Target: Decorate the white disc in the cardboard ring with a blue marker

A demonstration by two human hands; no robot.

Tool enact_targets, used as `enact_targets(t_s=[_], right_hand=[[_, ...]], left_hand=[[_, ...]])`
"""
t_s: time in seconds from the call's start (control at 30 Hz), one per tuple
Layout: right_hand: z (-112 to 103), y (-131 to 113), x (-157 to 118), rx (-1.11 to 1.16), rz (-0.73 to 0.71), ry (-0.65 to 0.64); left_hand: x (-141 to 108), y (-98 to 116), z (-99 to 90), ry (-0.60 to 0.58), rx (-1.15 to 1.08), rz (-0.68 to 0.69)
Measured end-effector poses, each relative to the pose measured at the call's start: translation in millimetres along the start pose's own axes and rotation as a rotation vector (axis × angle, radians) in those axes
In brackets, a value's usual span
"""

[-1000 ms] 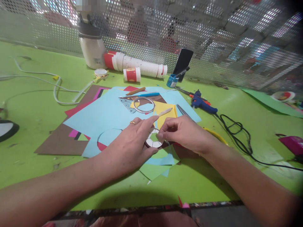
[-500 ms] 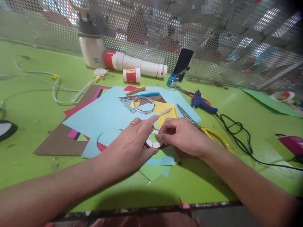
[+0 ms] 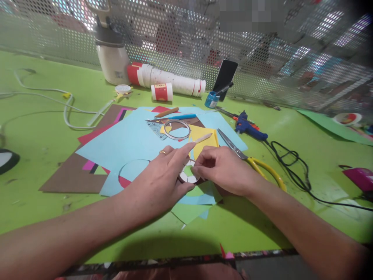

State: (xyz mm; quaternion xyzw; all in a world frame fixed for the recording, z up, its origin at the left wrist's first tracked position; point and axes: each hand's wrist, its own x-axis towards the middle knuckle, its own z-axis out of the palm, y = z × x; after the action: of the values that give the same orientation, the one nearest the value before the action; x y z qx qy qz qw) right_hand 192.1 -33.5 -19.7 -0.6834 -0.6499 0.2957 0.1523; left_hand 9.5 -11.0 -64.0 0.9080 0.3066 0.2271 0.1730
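Observation:
Between my hands lies a small round white paper disc [image 3: 190,179] with dark lines and a dark rim. A green paper piece [image 3: 188,170] sits in its middle. My left hand [image 3: 161,175] steadies the disc, fingers along its far left edge and thumb at its near edge. With thumb and forefinger pinched together, my right hand [image 3: 223,167] presses at the green piece on the disc's right side. Its fingertips partly cover that piece. Under both hands are sheets of light blue paper [image 3: 116,144] and green paper scraps [image 3: 186,212].
Yellow-handled scissors [image 3: 265,167] lie beside my right hand. Beyond are a tape ring [image 3: 177,130], a blue pen [image 3: 183,116] and a blue glue gun [image 3: 249,126] with a black cord. Paper cups [image 3: 169,79], a spray bottle [image 3: 112,62] and a phone [image 3: 225,79] stand along the perforated screen.
Both hands keep nearly the same hold on the disc. Only a very slight shift of the view and of my right fingers shows.

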Motion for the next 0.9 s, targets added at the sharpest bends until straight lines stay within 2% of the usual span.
enact_targets(t_s=[0.2,0.9], right_hand=[[0.0,-0.2,-2.2,-0.015,-0.003,0.023],[3.6,-3.1,-3.1,-0.046,0.023,0.05]], left_hand=[[-0.4,-0.8,0.9,0.037,0.022,0.028],[0.6,0.2,1.0,0.038,0.005,0.037]])
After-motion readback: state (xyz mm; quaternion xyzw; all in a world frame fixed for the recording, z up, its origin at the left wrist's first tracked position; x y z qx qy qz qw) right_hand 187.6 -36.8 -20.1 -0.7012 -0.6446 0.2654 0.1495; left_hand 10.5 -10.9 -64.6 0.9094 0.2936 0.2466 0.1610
